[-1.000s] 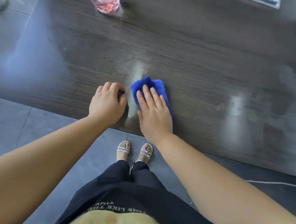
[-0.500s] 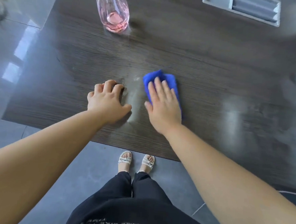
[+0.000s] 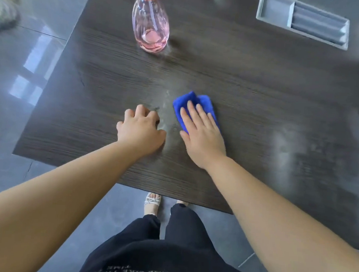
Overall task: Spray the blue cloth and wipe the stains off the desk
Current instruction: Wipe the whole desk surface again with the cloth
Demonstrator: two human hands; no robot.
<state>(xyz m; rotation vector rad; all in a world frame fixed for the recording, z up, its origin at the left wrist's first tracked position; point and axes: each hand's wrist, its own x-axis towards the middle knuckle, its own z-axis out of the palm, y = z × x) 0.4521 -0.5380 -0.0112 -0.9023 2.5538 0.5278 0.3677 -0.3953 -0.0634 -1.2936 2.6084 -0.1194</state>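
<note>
The right hand (image 3: 201, 135) lies flat on the blue cloth (image 3: 195, 102), fingers (image 3: 191, 114) straight and close together, pressing it onto the dark surface (image 3: 251, 81), arm stretched forward. The left hand (image 3: 140, 129) rests at the cloth's 9 o'clock, fingers curled under, holding nothing. A pale stain (image 3: 168, 122) lies between the hands. The pink spray bottle (image 3: 150, 27) stands upright at the cloth's 11 o'clock, well apart.
</note>
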